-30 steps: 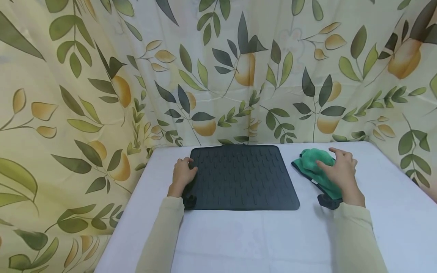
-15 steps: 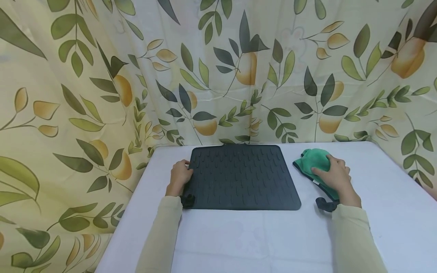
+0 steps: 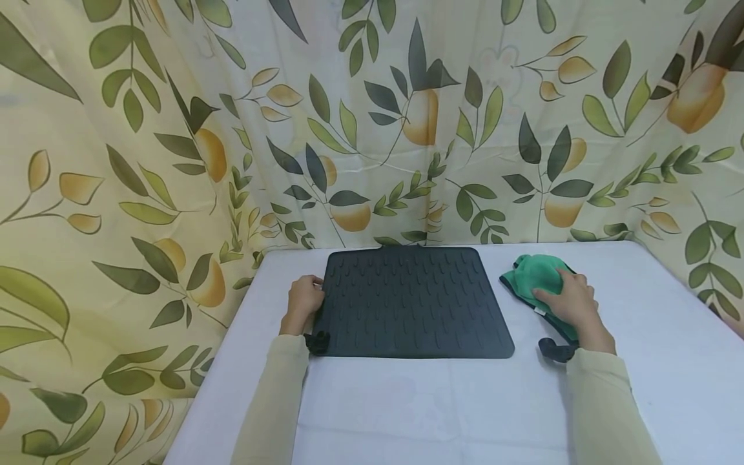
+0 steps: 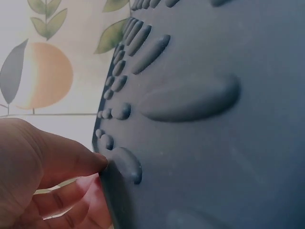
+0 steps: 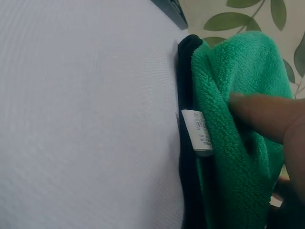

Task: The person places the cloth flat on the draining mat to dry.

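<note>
A dark rubber mat (image 3: 415, 303) with raised drop-shaped ridges lies flat on the white-covered table. At its left edge is my left hand (image 3: 304, 303); in the left wrist view the thumb (image 4: 76, 160) presses the mat's rim while the other fingers curl on the outer side of it. To the right of the mat sits a bunched green microfibre cloth (image 3: 537, 274) with dark edging and a white label (image 5: 198, 131). My right hand (image 3: 574, 300) grips the cloth, its thumb (image 5: 262, 112) pushed into a fold. The other right fingers are mostly hidden behind the cloth.
The white tablecloth (image 3: 395, 410) covers the table up to a curtain (image 3: 372, 129) printed with leaves and fruit, close behind its far edge. A dark wrist-worn piece (image 3: 556, 350) sits by the right wrist, another (image 3: 317, 342) by the left.
My right hand has come in from the right and closed on the green cloth. My left hand has shifted slightly left along the mat's edge; mat and cloth stay in place.
</note>
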The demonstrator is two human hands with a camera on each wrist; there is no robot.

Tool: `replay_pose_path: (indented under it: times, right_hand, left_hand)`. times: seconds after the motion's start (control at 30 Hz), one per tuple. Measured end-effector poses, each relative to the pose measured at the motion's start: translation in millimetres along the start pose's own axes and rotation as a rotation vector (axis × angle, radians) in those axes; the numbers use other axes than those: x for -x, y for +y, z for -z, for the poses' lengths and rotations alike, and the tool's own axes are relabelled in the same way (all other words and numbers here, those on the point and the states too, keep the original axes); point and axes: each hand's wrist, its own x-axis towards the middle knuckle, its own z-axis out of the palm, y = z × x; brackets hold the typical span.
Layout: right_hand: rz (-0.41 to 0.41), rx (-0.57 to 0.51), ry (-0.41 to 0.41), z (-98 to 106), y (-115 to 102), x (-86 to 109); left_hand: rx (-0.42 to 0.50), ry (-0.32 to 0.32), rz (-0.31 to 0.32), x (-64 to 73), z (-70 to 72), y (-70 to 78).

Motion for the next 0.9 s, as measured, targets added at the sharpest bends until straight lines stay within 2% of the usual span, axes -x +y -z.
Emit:
replay_pose_path:
  times: [0.23,0.53,0.9]
  right_hand:
    - [-0.006,0.003,0.08,-3.5,-1.5,0.0]
    - [0.04,0.024,0.136,-0.3,-4.8,7.1]
    - [0.0,-0.008,0.202,8.1,-11.5,9.6]
  left_hand:
    - [0.002,0.005,-0.009,-0.2,0.8,-1.0]
    - [0.003,0.009,-0.011,0.6,-0.2,-1.6]
    - [-0.011,-0.003,-0.007,0.2,-0.3,-0.9]
